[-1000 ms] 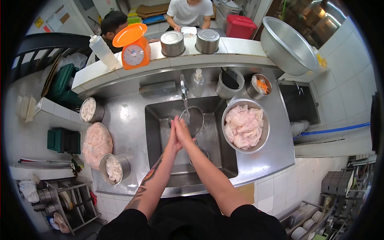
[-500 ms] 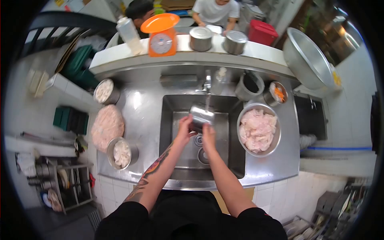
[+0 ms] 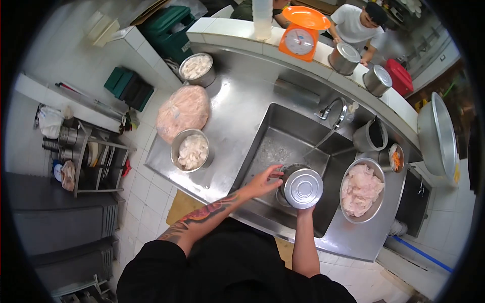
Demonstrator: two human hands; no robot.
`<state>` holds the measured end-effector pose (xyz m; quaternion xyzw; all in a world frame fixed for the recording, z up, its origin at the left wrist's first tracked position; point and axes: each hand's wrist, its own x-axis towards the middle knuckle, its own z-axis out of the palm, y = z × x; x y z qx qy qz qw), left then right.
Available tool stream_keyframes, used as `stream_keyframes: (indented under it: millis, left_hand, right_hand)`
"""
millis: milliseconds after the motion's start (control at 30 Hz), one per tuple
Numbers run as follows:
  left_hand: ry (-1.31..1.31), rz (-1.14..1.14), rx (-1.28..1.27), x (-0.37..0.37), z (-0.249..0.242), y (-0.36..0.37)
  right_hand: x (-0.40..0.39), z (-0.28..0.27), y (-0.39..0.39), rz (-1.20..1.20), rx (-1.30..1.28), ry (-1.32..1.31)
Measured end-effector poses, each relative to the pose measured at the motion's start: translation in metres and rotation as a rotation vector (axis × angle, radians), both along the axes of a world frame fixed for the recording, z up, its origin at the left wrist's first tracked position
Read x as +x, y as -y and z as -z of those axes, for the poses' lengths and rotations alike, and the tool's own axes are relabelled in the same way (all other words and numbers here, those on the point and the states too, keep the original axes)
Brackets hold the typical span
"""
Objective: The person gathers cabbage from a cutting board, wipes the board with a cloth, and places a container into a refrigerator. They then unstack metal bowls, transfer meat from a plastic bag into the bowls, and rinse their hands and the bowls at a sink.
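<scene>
A round metal pot (image 3: 303,188), its flat circular end turned up toward me, is held over the front part of the steel sink (image 3: 262,146). My right hand (image 3: 305,211) grips it from below; most of its fingers are hidden behind the metal. My left hand (image 3: 263,182) is at the pot's left side, fingers apart and slightly bent, near or touching its edge. Water runs from the curved faucet (image 3: 339,113) into the sink, behind the pot.
Right of the sink stands a bowl of pale meat (image 3: 361,189). On the left are a bagged pink mass (image 3: 183,113) and two meat pots (image 3: 193,151). An orange scale (image 3: 299,40) stands on the ledge; beyond it a person in white (image 3: 353,25) handles a lidded pot.
The view has turned toward the left. The pot has moved out of the water stream toward me, its round end now facing up. My left hand has opened from its grip.
</scene>
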<state>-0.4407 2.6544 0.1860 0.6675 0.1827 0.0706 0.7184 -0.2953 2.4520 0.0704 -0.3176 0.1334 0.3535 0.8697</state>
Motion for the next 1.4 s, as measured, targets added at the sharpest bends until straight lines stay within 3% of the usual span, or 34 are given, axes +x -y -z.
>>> stream_keyframes:
  millis: [67,100,200,233,367,500,600,700,767,800,867,1000,1100,1167,1267,1333,1400]
  left_hand:
    - [-0.106,0.038,0.157,-0.019,-0.006,-0.01]
    - [-0.082,0.036,0.334,-0.03,-0.001,-0.013]
    - [-0.059,-0.053,0.4,-0.062,-0.014,-0.023]
    - [-0.061,-0.058,0.401,-0.077,-0.011,-0.026]
    - [-0.162,-0.607,-0.141,-0.158,0.012,-0.05]
    - [-0.335,-1.186,-0.492,-0.23,-0.02,-0.078]
    - [-0.253,-1.246,-0.536,-0.235,-0.041,-0.106]
    - [-0.261,-1.168,-0.345,-0.226,-0.004,-0.142]
    - [-0.201,-1.171,-0.297,-0.196,-0.028,-0.143]
    - [-0.148,-1.172,-0.243,-0.179,-0.037,-0.145]
    - [-0.157,-1.101,-0.128,-0.155,-0.034,-0.163]
    - [-0.161,-1.027,-0.249,-0.098,-0.028,-0.2]
    - [-0.185,-0.856,-0.293,-0.079,0.002,-0.235]
    - [-0.167,-0.795,-0.332,-0.077,-0.003,-0.244]
    - [-0.147,-0.697,-0.429,-0.117,-0.034,-0.245]
    - [0.029,-0.591,-0.347,-0.176,-0.063,-0.247]
    - [0.088,-0.649,-0.226,-0.258,-0.087,-0.241]
  right_hand:
    - [0.01,-0.005,-0.008,0.087,-0.449,-0.166]
    - [0.014,0.016,-0.011,0.139,-0.428,-0.173]
    - [0.008,0.027,-0.018,0.128,-0.365,-0.17]
    - [0.006,0.022,-0.024,0.118,-0.486,-0.174]
    - [0.001,0.046,-0.034,0.134,-0.555,-0.031]
    - [-0.003,0.014,-0.039,0.081,-0.686,0.016]
    - [-0.007,0.003,-0.038,0.012,-0.848,0.162]
    - [-0.007,-0.001,-0.036,-0.119,-0.959,0.406]
    - [-0.013,-0.031,-0.036,-0.321,-1.065,0.68]
    - [-0.018,-0.052,-0.039,-0.321,-1.067,0.681]
    - [-0.033,-0.103,-0.049,-0.495,-0.899,0.837]
    - [-0.077,-0.173,-0.084,-0.768,-0.558,1.079]
    - [-0.123,-0.216,-0.122,-0.941,-0.477,1.493]
    - [-0.156,-0.218,-0.148,-0.837,-0.415,1.902]
    - [-0.208,-0.203,-0.183,-0.8,-0.398,2.154]
    - [-0.242,-0.196,-0.206,-0.768,-0.399,2.147]
    - [-0.277,-0.189,-0.231,-0.734,-0.384,2.14]
